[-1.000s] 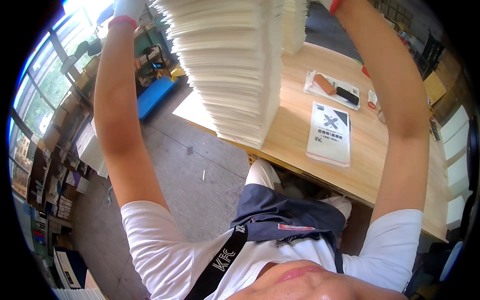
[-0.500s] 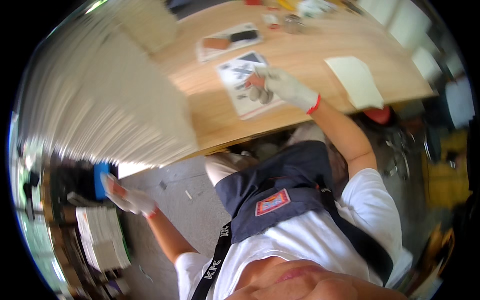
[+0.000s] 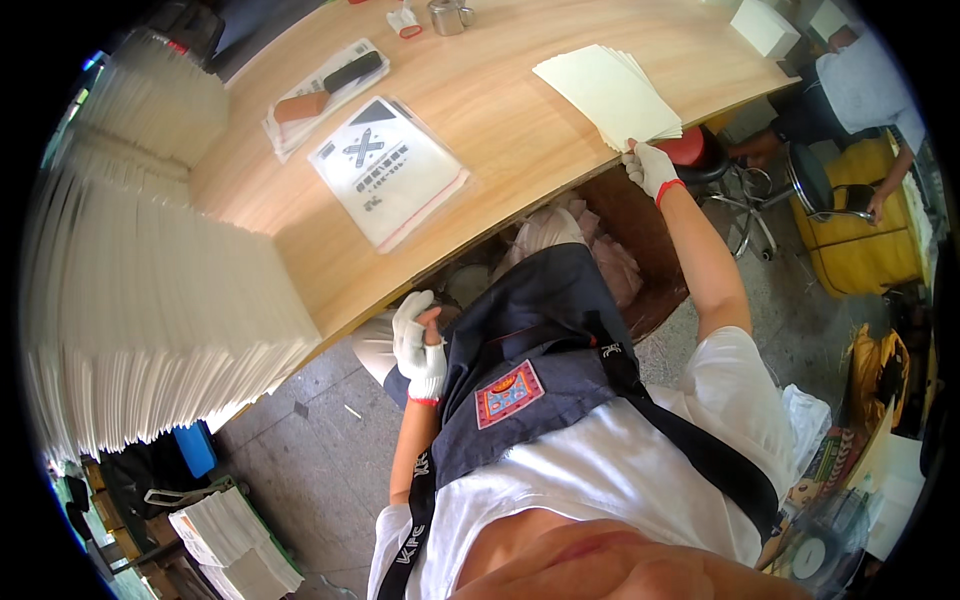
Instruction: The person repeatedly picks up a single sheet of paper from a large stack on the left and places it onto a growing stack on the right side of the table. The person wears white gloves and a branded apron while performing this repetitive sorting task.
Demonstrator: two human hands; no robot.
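Note:
At the table's front edge, my gloved right hand [image 3: 652, 168] has its fingers closed on the near corner of a fanned stack of cream paper sheets [image 3: 610, 95]. My left hand [image 3: 418, 340], in a white glove with a bare thumb, hovers by my lap just below the edge, its fingers loosely bent and holding nothing. Between the two, farther in, lies a pile of clear plastic bags with a printed white sheet [image 3: 385, 175]. Behind it, a brown block [image 3: 301, 107] and a black block [image 3: 353, 71] rest on another flat packet.
Tall stacks of white paper [image 3: 160, 290] crowd the table's left end. A metal cup [image 3: 450, 16] stands at the back. A co-worker [image 3: 870, 85] sits at the far right beside a black stool [image 3: 815, 180]. Bundled paper [image 3: 235, 540] sits on the floor at lower left.
My right hand has left the printed bags and moved right to the cream sheets. My left hand has come in from the far left toward my lap. The view has shifted.

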